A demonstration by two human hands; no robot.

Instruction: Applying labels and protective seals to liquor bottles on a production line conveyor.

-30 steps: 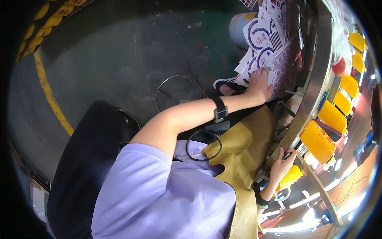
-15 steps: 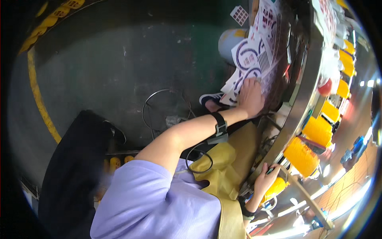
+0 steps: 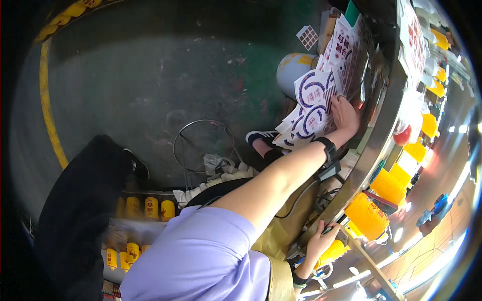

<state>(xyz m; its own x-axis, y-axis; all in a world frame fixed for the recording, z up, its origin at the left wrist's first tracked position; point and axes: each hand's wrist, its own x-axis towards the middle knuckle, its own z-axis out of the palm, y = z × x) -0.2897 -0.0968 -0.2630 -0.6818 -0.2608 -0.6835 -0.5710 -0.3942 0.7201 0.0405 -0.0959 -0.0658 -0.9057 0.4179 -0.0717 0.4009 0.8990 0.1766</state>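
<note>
My left hand point(image 3: 344, 112) reaches to a pile of white printed sheets point(image 3: 312, 95) with purple rings and red print. Its fingers are closed on the edge of a sheet beside a striped patch. A dark band and a small box-like device point(image 3: 329, 170) sit at that wrist. My right hand point(image 3: 319, 243) is at the edge of the metal-rimmed table point(image 3: 369, 155), closed round a small dark-green thing point(image 3: 327, 230) whose kind I cannot make out. Right beside it is a yellow cylinder point(image 3: 333, 252).
Several yellow cylinders point(image 3: 367, 215) line the table. A grey bucket point(image 3: 293, 75) stands by the pile. On the floor are a wire-ring stand point(image 3: 203, 120) and a crate of printed yellow cylinders point(image 3: 151, 207). A dark-trousered leg point(image 3: 75, 200) stands at the left.
My left hand has moved right across the pile to its right-hand side, and the arm is stretched further. The view has shifted. My right hand still holds the small dark-green thing.
</note>
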